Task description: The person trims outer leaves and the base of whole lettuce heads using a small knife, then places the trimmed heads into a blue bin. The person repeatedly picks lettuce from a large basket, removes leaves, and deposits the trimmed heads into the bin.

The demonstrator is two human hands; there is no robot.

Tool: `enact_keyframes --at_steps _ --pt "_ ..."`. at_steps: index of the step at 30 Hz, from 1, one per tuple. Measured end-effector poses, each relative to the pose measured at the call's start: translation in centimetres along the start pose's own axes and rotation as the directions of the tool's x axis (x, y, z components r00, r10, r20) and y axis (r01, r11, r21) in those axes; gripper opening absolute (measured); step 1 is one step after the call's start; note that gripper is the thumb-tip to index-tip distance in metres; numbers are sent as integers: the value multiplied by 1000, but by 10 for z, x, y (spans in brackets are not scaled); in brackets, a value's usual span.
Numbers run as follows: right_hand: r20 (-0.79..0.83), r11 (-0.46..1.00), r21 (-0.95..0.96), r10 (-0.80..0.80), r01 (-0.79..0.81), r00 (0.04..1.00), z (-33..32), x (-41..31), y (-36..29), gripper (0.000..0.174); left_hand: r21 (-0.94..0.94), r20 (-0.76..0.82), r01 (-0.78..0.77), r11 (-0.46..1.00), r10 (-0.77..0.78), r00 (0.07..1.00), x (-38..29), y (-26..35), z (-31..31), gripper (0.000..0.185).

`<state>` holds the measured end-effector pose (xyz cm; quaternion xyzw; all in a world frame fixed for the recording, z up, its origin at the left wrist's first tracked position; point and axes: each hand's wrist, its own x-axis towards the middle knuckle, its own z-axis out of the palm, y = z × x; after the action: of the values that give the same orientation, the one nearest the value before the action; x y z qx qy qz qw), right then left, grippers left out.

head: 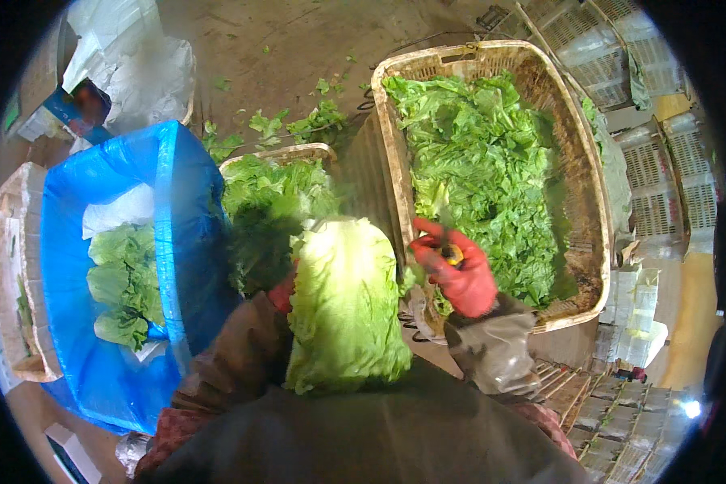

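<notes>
A large pale-green head of leafy lettuce (pixel 345 302) is held upright close to my body. Behind its left edge my left hand (pixel 283 290), in a red glove, grips it and is mostly hidden. To the right, my right hand (pixel 457 266), also red-gloved, is closed around a small tool with a yellow and black handle (pixel 452 254); its blade is blurred. That hand hovers by the near left rim of a big dirty plastic crate (pixel 399 175) full of loose green leaves (pixel 478 157). Several lettuce heads (pixel 124 278) lie in a blue-lined crate (pixel 169 242) at the left.
A smaller crate (pixel 314 151) of leaves stands between the two large containers. Leaf scraps (pixel 266 124) litter the floor beyond. Stacked slatted crates (pixel 647 181) line the right side, with white boxes (pixel 632 302) near them. A white-lined container (pixel 151 78) stands at upper left.
</notes>
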<state>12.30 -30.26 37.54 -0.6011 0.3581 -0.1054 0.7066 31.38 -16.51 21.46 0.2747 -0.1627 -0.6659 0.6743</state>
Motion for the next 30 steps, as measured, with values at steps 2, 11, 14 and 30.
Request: enact_keyframes --at_steps 2,11,14,30 --pt "39 917 -390 -71 81 997 14 -9 -24 54 93 192 -89 992 70 979 -3 2 2 90" --pt "49 569 -800 -256 191 965 -44 20 -30 60 16 25 165 986 -165 986 -6 40 49 70" --pt "325 960 266 -4 -87 946 -42 30 48 76 359 -190 283 889 -227 955 -2 63 70 65" --pt "577 990 110 -135 87 805 120 72 6 78 754 -324 -5 656 379 867 -188 144 2 100"
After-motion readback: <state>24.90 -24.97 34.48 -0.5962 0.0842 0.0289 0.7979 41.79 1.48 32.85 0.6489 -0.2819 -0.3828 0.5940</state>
